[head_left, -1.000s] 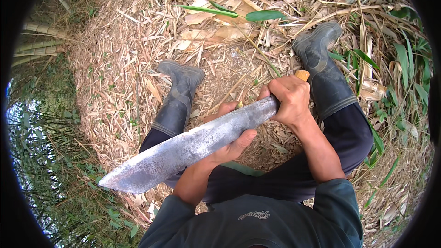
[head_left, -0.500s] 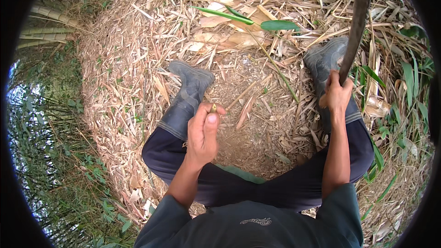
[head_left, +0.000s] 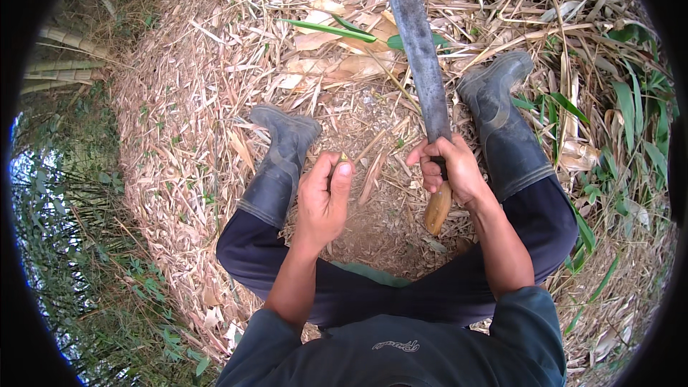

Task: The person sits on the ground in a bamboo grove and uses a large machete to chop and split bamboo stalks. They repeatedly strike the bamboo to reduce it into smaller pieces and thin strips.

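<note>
A machete (head_left: pixel 418 46) with a long dark blade and a wooden handle points away from me. My right hand (head_left: pixel 455 168) is closed around the place where blade and handle meet, with its index finger partly stretched toward the left. The handle's butt sticks out below the hand. Between thumb and fingers, my left hand (head_left: pixel 321 201) pinches a small stick (head_left: pixel 344 157) whose pale yellow-green cut end shows; most of it is hidden in the hand. The two hands are apart, in front of my bent knees.
My rubber boots (head_left: pixel 276 165) stand on ground covered with dry bamboo leaves (head_left: pixel 193 100). A thin stem with green leaves (head_left: pixel 330 29) lies beyond, partly behind the blade. Bamboo stalks (head_left: pixel 68 70) are at far left, green plants (head_left: pixel 631 115) at right.
My right hand has moved left and inward with the machete, whose blade now tilts left and shows its flat side. The left hand still pinches the stick, nearly in place.
</note>
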`<control>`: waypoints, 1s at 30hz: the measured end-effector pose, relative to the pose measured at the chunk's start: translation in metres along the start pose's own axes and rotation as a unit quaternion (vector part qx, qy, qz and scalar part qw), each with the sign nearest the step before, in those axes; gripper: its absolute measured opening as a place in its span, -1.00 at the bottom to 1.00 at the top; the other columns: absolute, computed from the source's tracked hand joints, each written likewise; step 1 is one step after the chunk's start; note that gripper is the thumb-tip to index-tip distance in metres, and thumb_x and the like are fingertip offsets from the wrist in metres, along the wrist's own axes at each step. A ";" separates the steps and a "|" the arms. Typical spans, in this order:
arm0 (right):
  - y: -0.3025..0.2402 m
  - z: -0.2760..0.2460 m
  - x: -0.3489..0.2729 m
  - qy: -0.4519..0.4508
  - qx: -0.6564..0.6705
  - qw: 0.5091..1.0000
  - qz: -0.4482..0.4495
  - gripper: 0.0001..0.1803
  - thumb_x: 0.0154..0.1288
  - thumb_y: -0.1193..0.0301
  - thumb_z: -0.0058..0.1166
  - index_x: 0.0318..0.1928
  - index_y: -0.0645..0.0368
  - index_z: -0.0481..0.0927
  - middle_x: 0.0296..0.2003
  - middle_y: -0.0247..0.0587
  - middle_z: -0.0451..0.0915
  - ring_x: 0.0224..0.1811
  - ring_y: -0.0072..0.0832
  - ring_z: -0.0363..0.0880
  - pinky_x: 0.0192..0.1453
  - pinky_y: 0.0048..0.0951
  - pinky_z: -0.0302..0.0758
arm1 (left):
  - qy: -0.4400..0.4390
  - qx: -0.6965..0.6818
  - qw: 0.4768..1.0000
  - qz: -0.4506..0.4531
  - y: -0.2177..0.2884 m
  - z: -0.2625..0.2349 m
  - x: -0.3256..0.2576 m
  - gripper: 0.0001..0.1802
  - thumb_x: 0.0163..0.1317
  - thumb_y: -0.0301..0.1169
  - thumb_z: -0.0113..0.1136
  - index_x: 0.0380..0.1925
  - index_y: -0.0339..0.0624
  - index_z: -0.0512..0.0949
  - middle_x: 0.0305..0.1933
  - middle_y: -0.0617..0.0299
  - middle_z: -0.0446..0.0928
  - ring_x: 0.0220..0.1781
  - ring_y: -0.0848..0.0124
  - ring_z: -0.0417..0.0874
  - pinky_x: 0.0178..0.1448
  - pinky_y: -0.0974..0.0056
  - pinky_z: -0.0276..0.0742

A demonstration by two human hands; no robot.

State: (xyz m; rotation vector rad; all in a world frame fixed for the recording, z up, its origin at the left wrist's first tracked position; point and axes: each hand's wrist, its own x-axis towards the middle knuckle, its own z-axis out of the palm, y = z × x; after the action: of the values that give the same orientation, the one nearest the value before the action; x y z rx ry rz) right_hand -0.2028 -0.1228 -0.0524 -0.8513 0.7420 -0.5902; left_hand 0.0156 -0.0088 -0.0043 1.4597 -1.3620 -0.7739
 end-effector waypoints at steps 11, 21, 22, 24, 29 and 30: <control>0.014 0.000 0.003 0.079 -0.152 0.979 -0.114 -0.54 0.19 0.48 -0.21 -0.01 0.41 0.66 -0.67 -0.55 0.27 -0.63 -0.71 0.19 -0.51 -0.49 0.17 | -0.017 0.025 0.999 0.020 0.006 0.002 0.015 -0.71 0.57 -0.27 0.02 -0.22 -0.30 0.49 -0.33 0.33 0.49 -0.31 0.62 0.35 -0.22 0.44 0.32; 0.018 0.005 0.001 0.062 -0.264 0.958 -0.096 -0.69 0.13 0.38 -0.07 -0.32 0.30 0.70 -0.68 -0.34 0.39 -0.58 -0.59 0.36 -0.44 -0.40 0.35 | -0.039 0.039 0.998 0.022 0.012 0.007 0.020 -0.72 0.53 -0.28 0.07 -0.22 -0.32 0.52 -0.55 0.23 0.42 -0.50 0.52 0.40 -0.39 0.31 0.35; 0.018 0.011 -0.002 0.089 -0.286 0.947 -0.115 -0.71 0.12 0.37 -0.04 -0.35 0.30 0.70 -0.67 -0.32 0.40 -0.57 -0.57 0.39 -0.43 -0.39 0.36 | -0.045 0.046 0.998 0.012 0.015 0.007 0.020 -0.72 0.53 -0.28 0.07 -0.22 -0.32 0.52 -0.55 0.22 0.43 -0.51 0.51 0.41 -0.39 0.30 0.35; 0.021 0.014 -0.001 0.107 -0.300 0.928 -0.195 -0.77 0.07 0.38 0.03 -0.44 0.30 0.64 -0.67 -0.23 0.42 -0.58 -0.50 0.41 -0.42 -0.35 0.38 | -0.059 0.059 0.997 -0.006 0.022 0.005 0.019 -0.73 0.52 -0.29 0.08 -0.22 -0.32 0.52 -0.56 0.20 0.44 -0.53 0.47 0.43 -0.40 0.28 0.37; 0.004 0.016 -0.009 0.143 -0.405 0.872 -0.234 -0.76 -0.05 0.35 0.16 -0.58 0.31 0.53 -0.65 -0.04 0.49 -0.64 -0.24 0.45 -0.45 -0.26 0.40 | -0.072 0.086 0.993 0.040 0.009 0.006 0.018 -0.73 0.48 -0.29 0.15 -0.21 -0.33 0.53 -0.48 0.15 0.52 -0.52 0.37 0.50 -0.36 0.27 0.43; 0.003 0.018 -0.011 0.153 -0.435 0.852 -0.249 -0.75 -0.07 0.34 0.17 -0.59 0.31 0.52 -0.65 -0.02 0.51 -0.65 -0.18 0.46 -0.46 -0.24 0.41 | -0.074 0.091 0.992 0.041 0.009 0.007 0.017 -0.74 0.47 -0.29 0.16 -0.21 -0.33 0.53 -0.45 0.14 0.54 -0.50 0.35 0.52 -0.35 0.28 0.45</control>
State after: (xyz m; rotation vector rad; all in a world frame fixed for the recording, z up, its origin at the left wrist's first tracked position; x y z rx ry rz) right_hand -0.1944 -0.1053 -0.0434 -1.8608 1.1143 -0.8773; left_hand 0.0093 -0.0257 0.0045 1.4985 -1.6310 -0.7318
